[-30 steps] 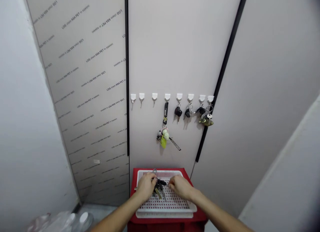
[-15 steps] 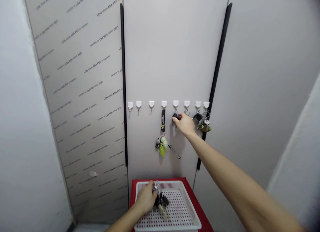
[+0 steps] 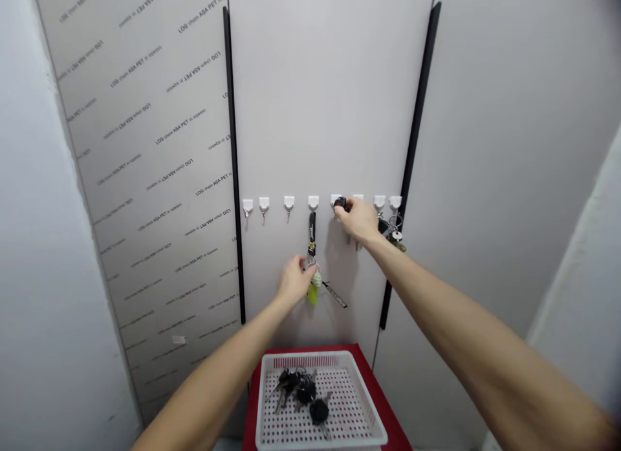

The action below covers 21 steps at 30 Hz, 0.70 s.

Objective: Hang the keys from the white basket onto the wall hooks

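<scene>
On its hook, lanyard point(image 3: 311, 231) vertical.

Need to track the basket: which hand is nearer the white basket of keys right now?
Left. The left hand is at the lanyard keychain, directly above the white basket. The right hand is higher, at the hook row, gripping a black key.

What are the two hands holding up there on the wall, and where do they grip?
The right hand pinches a black key fob at its hook. The left hand grips the lanyard keychain at its bottom ring.
</scene>
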### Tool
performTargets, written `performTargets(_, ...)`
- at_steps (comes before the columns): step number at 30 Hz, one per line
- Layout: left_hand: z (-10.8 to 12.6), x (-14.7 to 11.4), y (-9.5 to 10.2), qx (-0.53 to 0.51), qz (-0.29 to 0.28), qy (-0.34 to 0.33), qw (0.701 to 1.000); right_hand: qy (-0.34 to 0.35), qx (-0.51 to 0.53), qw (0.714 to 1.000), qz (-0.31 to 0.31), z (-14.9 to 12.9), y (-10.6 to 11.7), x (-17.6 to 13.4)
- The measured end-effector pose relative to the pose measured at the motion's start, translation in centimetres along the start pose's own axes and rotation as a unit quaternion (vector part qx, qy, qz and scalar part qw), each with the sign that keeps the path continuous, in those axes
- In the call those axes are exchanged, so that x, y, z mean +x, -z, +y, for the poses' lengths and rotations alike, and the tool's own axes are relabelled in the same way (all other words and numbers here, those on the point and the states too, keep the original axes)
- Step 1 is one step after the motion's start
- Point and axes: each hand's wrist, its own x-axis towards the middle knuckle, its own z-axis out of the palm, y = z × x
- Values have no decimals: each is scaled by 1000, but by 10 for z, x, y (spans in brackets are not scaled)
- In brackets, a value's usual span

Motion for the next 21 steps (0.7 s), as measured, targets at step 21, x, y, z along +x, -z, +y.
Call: performTargets(21, 47, 38, 34, -162, 48, -88, 982, 152, -78, 900, -401, 77, -65, -205)
